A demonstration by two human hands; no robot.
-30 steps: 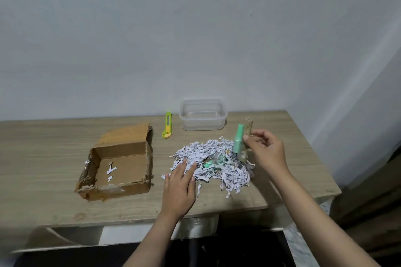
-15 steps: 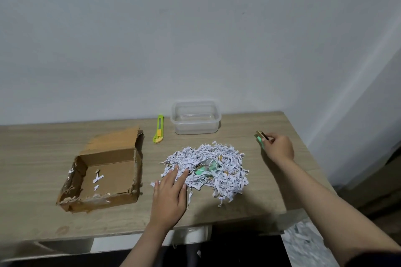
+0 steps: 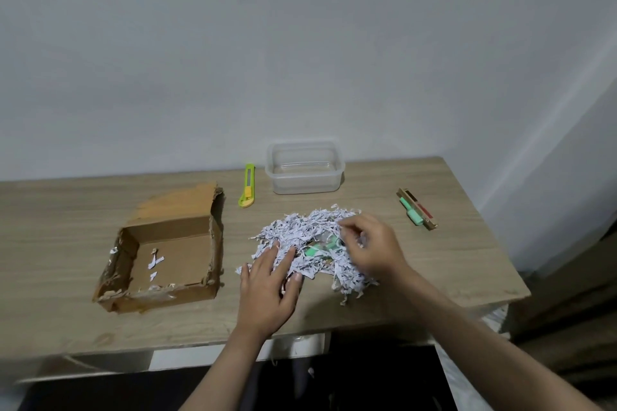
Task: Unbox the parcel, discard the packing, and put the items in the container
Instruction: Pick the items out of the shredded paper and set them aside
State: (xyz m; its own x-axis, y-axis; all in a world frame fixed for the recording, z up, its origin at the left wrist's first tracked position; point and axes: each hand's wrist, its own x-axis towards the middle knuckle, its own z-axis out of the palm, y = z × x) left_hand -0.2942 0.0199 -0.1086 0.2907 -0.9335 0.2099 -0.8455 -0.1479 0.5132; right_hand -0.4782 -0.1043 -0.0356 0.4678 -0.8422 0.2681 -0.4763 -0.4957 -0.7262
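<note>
A pale wood-grain surface (image 3: pixel 66 210) stands against a plain white wall. On its left sits the largest object, an opened brown cardboard box (image 3: pixel 167 253) with torn, ragged edges and one flap folded back toward the wall; only a few white paper scraps lie on its floor. To the right of the box, near the middle of the surface, spreads a loose heap of white shredded paper (image 3: pixel 300 230) (printed strips, tangled together), with small green items (image 3: pixel 317 248) partly showing in a gap at its centre. The left hand (image 3: pixel 270 287) lies flat on the near-left edge of the heap, fingers straight and spread, pressing the strips. The right hand (image 3: pixel 370 247) is over the right side of the heap, fingers curled, pinching strips of paper. Behind the heap, near the wall, stands a clear plastic container (image 3: pixel 304 172), rectangular with rounded corners. Just left of it lies a yellow-green utility knife (image 3: pixel 247 190). Well to the right of the heap, apart from both hands, lie a mint-green marker (image 3: pixel 411 211) and a slim tan wooden stick (image 3: pixel 421 207), side by side and touching
</note>
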